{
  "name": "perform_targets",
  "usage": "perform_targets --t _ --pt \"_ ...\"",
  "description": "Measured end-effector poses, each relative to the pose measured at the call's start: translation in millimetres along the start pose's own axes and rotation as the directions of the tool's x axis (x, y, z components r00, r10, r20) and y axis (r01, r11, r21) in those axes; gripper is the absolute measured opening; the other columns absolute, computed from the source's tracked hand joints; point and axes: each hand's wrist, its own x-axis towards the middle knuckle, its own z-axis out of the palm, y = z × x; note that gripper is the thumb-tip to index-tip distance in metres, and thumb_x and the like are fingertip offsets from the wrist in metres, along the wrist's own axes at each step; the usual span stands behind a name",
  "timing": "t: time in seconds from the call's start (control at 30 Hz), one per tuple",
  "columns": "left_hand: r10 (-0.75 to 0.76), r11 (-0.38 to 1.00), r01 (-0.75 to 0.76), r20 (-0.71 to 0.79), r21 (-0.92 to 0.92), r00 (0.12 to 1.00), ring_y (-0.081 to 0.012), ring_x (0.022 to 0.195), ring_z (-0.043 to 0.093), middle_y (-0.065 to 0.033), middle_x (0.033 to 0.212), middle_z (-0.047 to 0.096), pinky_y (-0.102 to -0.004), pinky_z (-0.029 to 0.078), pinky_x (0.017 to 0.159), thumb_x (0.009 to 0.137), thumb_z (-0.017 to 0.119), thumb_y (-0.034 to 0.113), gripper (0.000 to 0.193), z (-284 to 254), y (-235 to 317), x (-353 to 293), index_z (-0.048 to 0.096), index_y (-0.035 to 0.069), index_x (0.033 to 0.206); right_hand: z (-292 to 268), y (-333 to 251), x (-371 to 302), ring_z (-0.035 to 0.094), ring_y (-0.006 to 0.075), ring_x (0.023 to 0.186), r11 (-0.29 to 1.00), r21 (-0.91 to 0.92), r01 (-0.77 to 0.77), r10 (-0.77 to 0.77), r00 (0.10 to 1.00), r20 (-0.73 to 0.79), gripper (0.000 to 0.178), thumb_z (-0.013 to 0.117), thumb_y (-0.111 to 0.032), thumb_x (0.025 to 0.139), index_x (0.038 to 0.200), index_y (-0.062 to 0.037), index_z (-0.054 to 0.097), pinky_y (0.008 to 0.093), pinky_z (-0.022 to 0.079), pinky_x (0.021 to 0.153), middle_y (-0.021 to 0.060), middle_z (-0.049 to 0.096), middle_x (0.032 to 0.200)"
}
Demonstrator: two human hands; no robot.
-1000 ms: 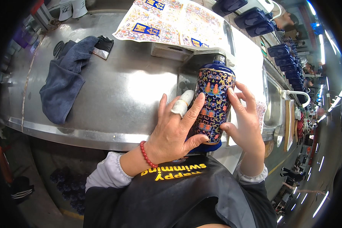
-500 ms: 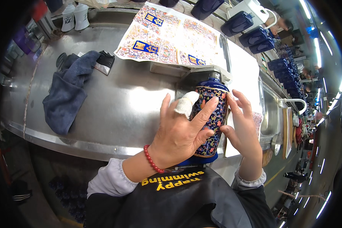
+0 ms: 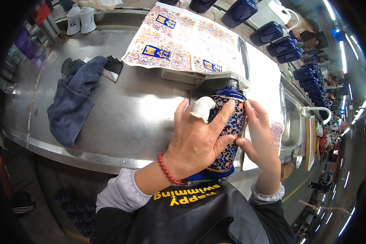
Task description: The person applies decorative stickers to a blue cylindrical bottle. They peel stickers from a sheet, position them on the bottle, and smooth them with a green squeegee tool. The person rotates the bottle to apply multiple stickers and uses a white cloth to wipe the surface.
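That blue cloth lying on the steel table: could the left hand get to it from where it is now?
Probably yes: the blue cloth lies uncovered on the table, on the left hand's side, nothing between. But that hand is pressed on the patterned bottle.

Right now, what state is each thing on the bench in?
blue patterned bottle: tilted, held between both hands
left hand: flat on bottle, one finger bandaged
right hand: pressing bottle's side
decal sheet: lying flat, spread out
blue cloth: crumpled on steel bench
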Motion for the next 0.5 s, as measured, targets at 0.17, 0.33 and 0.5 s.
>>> perform_targets --t 0.17,0.33,0.5 --pt "0.001 0.998 -0.004 -0.046 -0.062 0.999 -0.0354 0.115 0.054 -0.0171 0.126 0.061 -0.0509 0.032 0.108 0.098 0.06 0.044 0.065 0 -4 1 0.049 0.003 0.147 2 1 -1 0.044 0.038 0.136 0.997 0.078 -0.02 0.022 0.999 -0.027 0.086 0.069 -0.052 0.09 0.153 -0.0019 0.041 0.0461 0.041 0.111 0.0235 0.035 0.152" --pt "-0.004 0.993 -0.004 -0.073 -0.114 0.997 -0.0391 0.112 0.054 -0.0212 0.125 0.06 -0.0478 0.038 0.101 0.099 0.058 0.047 0.067 3 -12 1 0.049 -0.001 0.146 4 0 -2 0.042 0.0371 0.138 0.991 0.127 -0.041 0.043 0.999 -0.015 0.086 0.07 -0.051 0.09 0.153 -0.0015 0.04 0.0463 0.04 0.112 0.0223 0.033 0.153" --pt "-0.009 0.994 0.002 -0.067 -0.113 0.998 -0.0394 0.113 0.055 -0.0219 0.128 0.059 -0.0487 0.037 0.104 0.099 0.058 0.049 0.07 5 -13 1 0.047 -0.001 0.147 4 1 -1 0.043 0.0368 0.138 0.993 0.119 -0.024 0.026 1.0 -0.015 0.087 0.069 -0.052 0.09 0.153 -0.0011 0.04 0.0459 0.041 0.112 0.0218 0.034 0.152"
